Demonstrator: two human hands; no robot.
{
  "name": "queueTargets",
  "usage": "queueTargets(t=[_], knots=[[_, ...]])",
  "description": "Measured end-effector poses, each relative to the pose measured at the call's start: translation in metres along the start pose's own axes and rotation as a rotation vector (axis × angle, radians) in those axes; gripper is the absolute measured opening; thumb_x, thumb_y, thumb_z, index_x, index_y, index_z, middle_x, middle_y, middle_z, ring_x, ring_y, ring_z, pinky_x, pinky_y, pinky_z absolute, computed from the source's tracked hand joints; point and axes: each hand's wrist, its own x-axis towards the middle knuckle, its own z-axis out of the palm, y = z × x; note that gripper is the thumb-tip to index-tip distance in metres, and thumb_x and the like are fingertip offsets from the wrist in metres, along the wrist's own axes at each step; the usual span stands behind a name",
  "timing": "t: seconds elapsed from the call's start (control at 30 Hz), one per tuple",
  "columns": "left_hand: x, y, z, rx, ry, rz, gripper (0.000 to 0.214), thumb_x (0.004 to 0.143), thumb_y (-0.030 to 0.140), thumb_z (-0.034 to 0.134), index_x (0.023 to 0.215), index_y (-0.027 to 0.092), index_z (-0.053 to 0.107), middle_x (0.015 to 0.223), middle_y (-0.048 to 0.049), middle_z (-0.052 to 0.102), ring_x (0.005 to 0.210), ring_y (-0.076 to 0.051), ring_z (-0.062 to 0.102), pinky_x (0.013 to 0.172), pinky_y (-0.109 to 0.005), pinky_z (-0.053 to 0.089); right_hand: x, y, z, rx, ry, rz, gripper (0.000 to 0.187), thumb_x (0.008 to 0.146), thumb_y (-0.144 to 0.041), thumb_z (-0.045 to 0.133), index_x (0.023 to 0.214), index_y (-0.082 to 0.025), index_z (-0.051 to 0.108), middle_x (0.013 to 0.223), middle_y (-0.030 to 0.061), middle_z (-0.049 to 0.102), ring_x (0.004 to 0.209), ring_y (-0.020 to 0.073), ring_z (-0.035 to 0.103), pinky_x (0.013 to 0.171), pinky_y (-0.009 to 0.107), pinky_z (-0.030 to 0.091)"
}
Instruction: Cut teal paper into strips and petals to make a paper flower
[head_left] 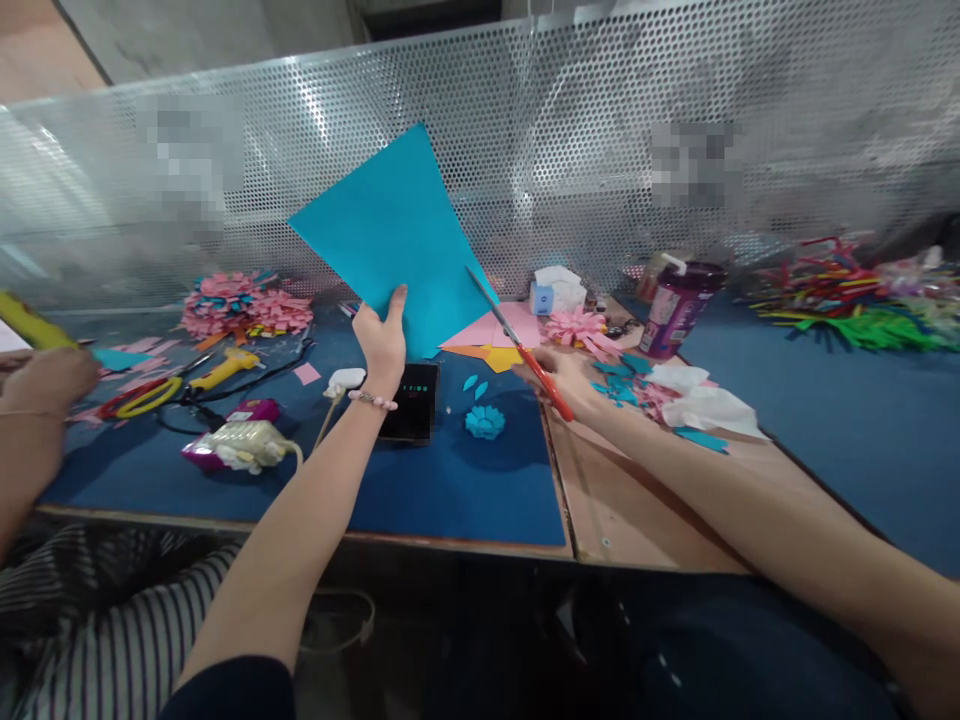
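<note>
One blue sheet (394, 240) in left hand (382, 345), scissors (546, 382) in right hand (576, 382)

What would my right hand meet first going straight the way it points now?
Probably the blue sheet: the red-handled scissors in the right hand point up and left at its right edge. Depth is unclear, so the two may already touch.

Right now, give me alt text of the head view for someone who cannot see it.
A person's left hand holds up a blue sheet; the right hand holds red-handled scissors, blades overlapping its right edge. A small blue flower lies on the tabletop below.
</note>
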Motion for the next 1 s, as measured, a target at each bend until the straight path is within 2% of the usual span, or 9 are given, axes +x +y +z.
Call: queueTargets(t=[0.2,0.4,0.67,0.8,1.0], knots=[[-0.001,0.001,0.001,-0.043,-0.015,-0.015,0.047,0.083,0.057,0.059,0.105,0.017,0.066,0.112,-0.0147,0.069,0.115,-0.03,0.061,0.104,-0.046,0.043,0.003,0.005,0.003,0.095,-0.043,0.07,0.049,0.069,-0.064,0.066,0.082,-0.018,0.054,0.067,-0.0025,0.051,0.052,0.0081,0.042,0.043,0.021,0.032],[-0.003,0.002,0.004,-0.057,-0.035,-0.02,0.048,0.083,0.059,0.058,0.107,0.018,0.065,0.114,-0.0137,0.069,0.114,-0.029,0.061,0.103,-0.046,0.045,0.002,0.006,0.0,0.088,-0.096,0.005,0.048,0.076,-0.063,0.061,0.093,-0.019,0.057,0.088,0.0016,0.057,0.063,0.0091,0.046,0.046,0.02,0.035],[-0.007,0.006,0.007,-0.063,-0.078,-0.031,0.05,0.081,0.061,0.058,0.102,0.016,0.065,0.107,-0.014,0.07,0.106,-0.029,0.064,0.099,-0.045,0.047,0.008,0.019,0.0,-0.017,-0.086,0.014,0.055,0.078,-0.072,0.053,0.094,-0.02,0.055,0.078,-0.0012,0.047,0.058,0.0088,0.044,0.047,0.022,0.036],[-0.007,0.007,0.007,-0.072,-0.078,-0.034,0.049,0.08,0.063,0.058,0.097,0.017,0.065,0.099,-0.0116,0.071,0.1,-0.028,0.066,0.096,-0.045,0.049,0.005,0.015,0.001,-0.055,-0.059,-0.009,0.058,0.08,-0.075,0.048,0.094,-0.019,0.054,0.08,-0.0003,0.046,0.058,0.0081,0.042,0.048,0.023,0.035],[-0.007,0.003,0.01,-0.092,-0.043,-0.025,0.047,0.081,0.059,0.061,0.098,0.016,0.066,0.1,-0.0117,0.071,0.098,-0.027,0.066,0.092,-0.042,0.05,0.003,0.009,0.004,-0.067,-0.038,-0.049,0.061,0.08,-0.077,0.044,0.09,-0.018,0.055,0.077,0.0009,0.046,0.061,0.0099,0.045,0.052,0.024,0.037]])
